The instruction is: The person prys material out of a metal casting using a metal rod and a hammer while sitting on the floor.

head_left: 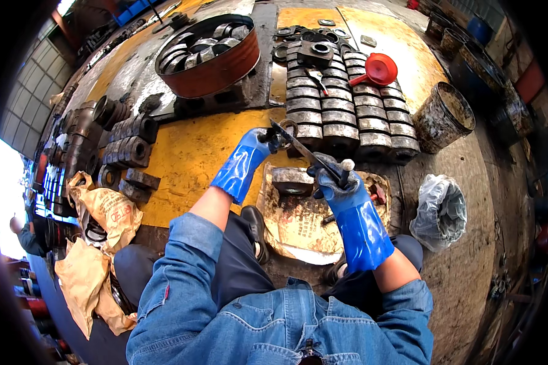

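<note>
My left hand (268, 139), in a blue rubber glove with dark-soiled fingers, is closed around a small metal ring (290, 128). My right hand (341, 185), gloved the same way, grips a long, dark, flat file (303, 148). The file's far end reaches to the ring at my left hand. A short rod with a pale end (347, 165) sticks up from my right fist; whether it is part of the file I cannot tell. Below my hands, a metal block (293, 180) rests on a stained paper sheet (298, 231) between my feet.
Rows of metal blocks (338, 115) stand ahead, with a red ladle (380, 69) and a brush (316, 78) on top. A rusty drum (210, 76) holds more parts. At right are a grimy bucket (447, 118) and a plastic-lined bin (439, 213); torn paper bags (88, 277) lie left.
</note>
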The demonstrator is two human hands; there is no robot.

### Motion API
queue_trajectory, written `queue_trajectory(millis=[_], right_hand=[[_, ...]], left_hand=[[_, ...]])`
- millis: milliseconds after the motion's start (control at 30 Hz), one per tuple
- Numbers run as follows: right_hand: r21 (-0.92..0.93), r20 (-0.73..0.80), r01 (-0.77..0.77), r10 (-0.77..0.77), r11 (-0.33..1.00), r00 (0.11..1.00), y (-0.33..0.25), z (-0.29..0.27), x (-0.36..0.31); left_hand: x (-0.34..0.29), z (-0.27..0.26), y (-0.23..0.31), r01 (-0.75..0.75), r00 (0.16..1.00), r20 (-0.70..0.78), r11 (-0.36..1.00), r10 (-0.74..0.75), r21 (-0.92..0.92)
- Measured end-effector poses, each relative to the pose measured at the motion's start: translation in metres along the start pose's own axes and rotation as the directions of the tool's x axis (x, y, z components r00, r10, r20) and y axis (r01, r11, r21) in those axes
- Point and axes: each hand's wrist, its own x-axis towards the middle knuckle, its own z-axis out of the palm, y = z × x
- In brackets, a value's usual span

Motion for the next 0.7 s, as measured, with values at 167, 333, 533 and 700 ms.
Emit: queue_trajectory(millis=[167,333,533,700], right_hand=[[-0.111,-0.064,0.055,-0.062,0.992,0.996,-0.001,-0.015,0.017],[0.142,-0.325,-0.064,0.108,0.988,0.94,-0.002,-0.022,0.031],[0.415,-0.247,-0.421,0.545,0.806,0.801,0.002,-0.049,0.051],[0.327,-0.239,-0.325,0.41,0.887,0.88,-0.01,-0.052,0.04]], left_hand=[[0.003,0.01,0.006,-0.089,0.995,-0.029,0.994,0.09,0.056],[0.003,0.01,0.012,-0.171,0.981,-0.073,0.978,0.18,0.122],[-0.008,-0.007,0.0,-0.209,0.955,-0.18,0.965,0.237,0.159],[-0.032,-0.006,0.037,-0.111,0.929,-0.307,0.949,0.204,0.296]])
